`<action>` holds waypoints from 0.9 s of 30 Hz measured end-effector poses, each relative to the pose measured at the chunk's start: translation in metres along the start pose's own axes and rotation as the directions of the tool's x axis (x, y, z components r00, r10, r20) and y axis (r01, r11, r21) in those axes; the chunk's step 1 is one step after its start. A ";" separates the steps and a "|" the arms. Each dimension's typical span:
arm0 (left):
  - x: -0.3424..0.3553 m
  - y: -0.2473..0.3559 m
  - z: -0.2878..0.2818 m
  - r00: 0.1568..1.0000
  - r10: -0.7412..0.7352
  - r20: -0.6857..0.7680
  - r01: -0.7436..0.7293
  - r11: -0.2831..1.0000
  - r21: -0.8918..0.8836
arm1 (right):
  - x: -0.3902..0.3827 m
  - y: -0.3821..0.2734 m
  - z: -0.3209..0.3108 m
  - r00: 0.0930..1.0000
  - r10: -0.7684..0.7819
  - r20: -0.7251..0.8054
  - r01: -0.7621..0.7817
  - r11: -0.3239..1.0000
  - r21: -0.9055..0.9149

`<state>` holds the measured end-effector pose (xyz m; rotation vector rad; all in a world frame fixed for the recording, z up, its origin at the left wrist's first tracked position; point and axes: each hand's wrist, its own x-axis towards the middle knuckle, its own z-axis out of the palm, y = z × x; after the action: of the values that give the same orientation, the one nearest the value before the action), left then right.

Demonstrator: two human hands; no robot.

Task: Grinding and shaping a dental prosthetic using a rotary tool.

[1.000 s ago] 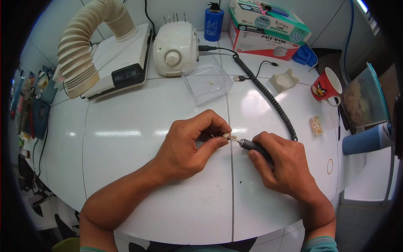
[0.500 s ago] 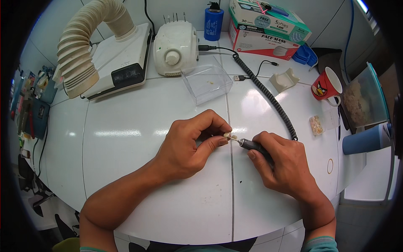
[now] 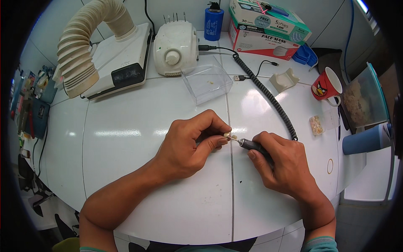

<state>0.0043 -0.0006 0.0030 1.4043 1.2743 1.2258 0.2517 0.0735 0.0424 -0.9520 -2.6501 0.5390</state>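
Observation:
My left hand (image 3: 187, 145) is closed, thumb and fingertips pinching a small ivory tooth-like piece (image 3: 227, 135). Most of that piece is hidden by the fingers. In my right hand (image 3: 283, 164) is a dark rotary handpiece (image 3: 252, 145), gripped like a pen and pointing left. Its thin metal bit meets the ivory piece, or lies very close to it. Just beyond the bit, another small pale bit of material (image 3: 234, 137) shows; I cannot tell whether it is held or lies on the table. A coiled black cord (image 3: 268, 94) runs between the handpiece and a white control unit (image 3: 175, 48).
A suction unit with a ribbed hose (image 3: 77, 54) stands back left. Behind my hands lies a clear plastic box (image 3: 208, 84). To the right are a white handpiece rest (image 3: 284, 80), a red mug (image 3: 325, 85), a small case of tooth-like pieces (image 3: 316, 125) and a rubber band (image 3: 330, 166).
My left fingertips and the ivory piece have shifted very slightly. The right hand and handpiece keep nearly the same place.

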 end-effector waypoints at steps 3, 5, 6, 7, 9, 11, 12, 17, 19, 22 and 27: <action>0.000 0.000 0.000 1.000 -0.007 0.007 0.007 1.000 -0.009 | 0.000 0.000 0.000 1.000 -0.001 -0.004 0.001 1.000 0.001; 0.000 0.000 0.000 1.000 -0.012 0.010 0.012 1.000 -0.015 | 0.000 0.000 0.000 1.000 -0.001 -0.005 0.001 1.000 0.004; 0.000 0.000 -0.001 1.000 -0.015 0.013 0.015 1.000 -0.018 | 0.000 0.000 0.000 1.000 -0.004 -0.009 0.004 1.000 0.004; 0.000 0.000 -0.001 1.000 -0.019 0.016 0.019 1.000 -0.022 | 0.000 0.000 0.000 1.000 -0.007 -0.012 0.007 1.000 0.005; 0.000 -0.001 -0.001 1.000 -0.017 0.017 0.017 0.999 -0.028 | 0.000 0.000 -0.001 1.000 -0.006 -0.006 0.006 1.000 -0.001; 0.000 -0.001 -0.001 1.000 -0.015 0.018 0.015 0.999 -0.033 | 0.000 -0.001 -0.001 1.000 -0.007 0.001 0.007 1.000 -0.007; -0.001 -0.001 -0.001 1.000 -0.022 0.021 0.023 0.999 -0.032 | 0.000 -0.001 -0.001 1.000 -0.006 -0.001 0.006 1.000 0.001; 0.000 -0.002 0.000 0.999 -0.031 0.018 0.032 0.998 -0.052 | 0.000 -0.001 -0.001 1.000 0.006 -0.007 -0.005 1.000 0.009; 0.001 -0.002 0.001 0.999 -0.028 0.025 0.029 0.998 -0.054 | -0.001 0.000 -0.002 1.000 0.005 -0.007 -0.005 1.000 0.013; -0.001 -0.001 -0.002 0.999 -0.030 0.022 0.031 0.998 -0.055 | 0.000 -0.002 -0.002 1.000 0.007 0.003 -0.007 1.000 0.010; 0.001 -0.002 -0.001 1.000 -0.027 0.015 0.028 0.998 -0.062 | 0.000 -0.001 -0.002 1.000 0.007 -0.008 -0.006 1.000 0.017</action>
<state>0.0032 0.0002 0.0009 1.3444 1.2321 1.2247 0.2519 0.0734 0.0443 -0.9561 -2.6323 0.5576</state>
